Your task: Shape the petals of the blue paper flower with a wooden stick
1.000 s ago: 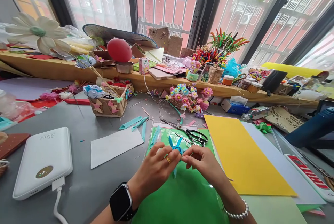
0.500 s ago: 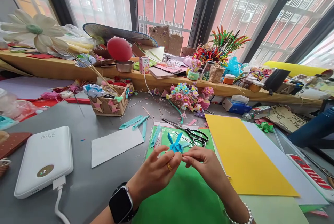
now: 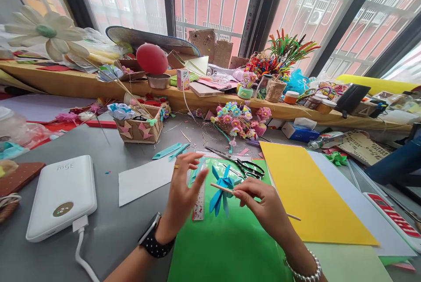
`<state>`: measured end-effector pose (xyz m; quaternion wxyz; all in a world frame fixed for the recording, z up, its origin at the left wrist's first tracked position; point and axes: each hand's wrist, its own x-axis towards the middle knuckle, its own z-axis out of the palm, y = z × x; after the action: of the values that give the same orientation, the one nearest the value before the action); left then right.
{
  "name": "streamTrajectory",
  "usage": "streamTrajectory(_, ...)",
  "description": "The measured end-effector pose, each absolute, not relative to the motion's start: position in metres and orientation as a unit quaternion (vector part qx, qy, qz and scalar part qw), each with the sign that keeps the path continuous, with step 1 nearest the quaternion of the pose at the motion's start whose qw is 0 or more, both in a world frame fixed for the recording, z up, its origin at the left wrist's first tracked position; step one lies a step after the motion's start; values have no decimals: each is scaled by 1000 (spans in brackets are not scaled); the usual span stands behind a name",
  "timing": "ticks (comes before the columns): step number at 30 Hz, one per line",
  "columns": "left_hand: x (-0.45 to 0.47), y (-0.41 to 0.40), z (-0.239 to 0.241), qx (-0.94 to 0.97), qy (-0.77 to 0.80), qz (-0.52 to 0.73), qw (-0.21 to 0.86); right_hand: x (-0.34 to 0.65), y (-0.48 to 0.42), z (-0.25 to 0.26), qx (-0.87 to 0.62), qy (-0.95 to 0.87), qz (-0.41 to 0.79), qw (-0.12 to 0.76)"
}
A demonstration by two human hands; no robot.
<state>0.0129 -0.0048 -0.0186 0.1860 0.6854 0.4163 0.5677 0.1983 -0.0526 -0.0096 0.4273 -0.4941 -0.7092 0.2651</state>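
Observation:
My right hand [image 3: 258, 196] pinches a thin pale stick [image 3: 221, 188] between thumb and fingers. Its near tip points left, and a further length shows past my right wrist. Right behind the tip is a blue folded-paper shape [image 3: 217, 203] with several pointed petals; whether it is fixed to the stick I cannot tell. My left hand [image 3: 186, 181] is raised to the left of the stick, fingers apart, holding nothing. Below both hands lies a green sheet [image 3: 226, 247]. A patterned ruler [image 3: 198, 207] rests on it beside my left hand.
Black-handled scissors [image 3: 250, 169] lie just beyond my right hand. A yellow sheet [image 3: 315, 198] is to the right, a white paper strip [image 3: 144, 181] and a white power bank [image 3: 62, 198] to the left. Blue folded strips [image 3: 167, 151] and a cardboard basket [image 3: 141, 129] stand farther back.
My left hand has let go of the blue paper shape, moved left and opened. The stick now shows in my right hand, with the paper shape's lower petals in sight.

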Motion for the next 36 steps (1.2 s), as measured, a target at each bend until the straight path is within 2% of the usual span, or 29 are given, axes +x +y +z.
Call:
streamTrajectory(2, 14, 1, -21, 585, 456, 556, 374, 198, -54, -8, -484, -701, 281, 441)
streamTrajectory(4, 16, 3, -23, 525, 422, 485, 558, 198, -55, -6, -474, -700, 291, 448)
streamTrajectory(7, 22, -3, -24, 483, 325, 376, 720, 198, -56, -5, -464, -708, 286, 449)
streamTrajectory(11, 29, -18, -18, 451, 312, 327, 770, 197, -58, -5, -441, -729, 272, 447)
streamTrajectory(21, 34, -24, -12, 438, 385, 289, 759, 186, -62, -11, -426, -763, 173, 455)
streamTrajectory(26, 35, -22, -16, 422, 380, 294, 769, 182, -63, -11, -424, -771, 119, 460)
streamTrajectory(36, 38, -22, -23, 369, 332, 300, 815, 171, -65, -19, -442, -728, 93, 516)
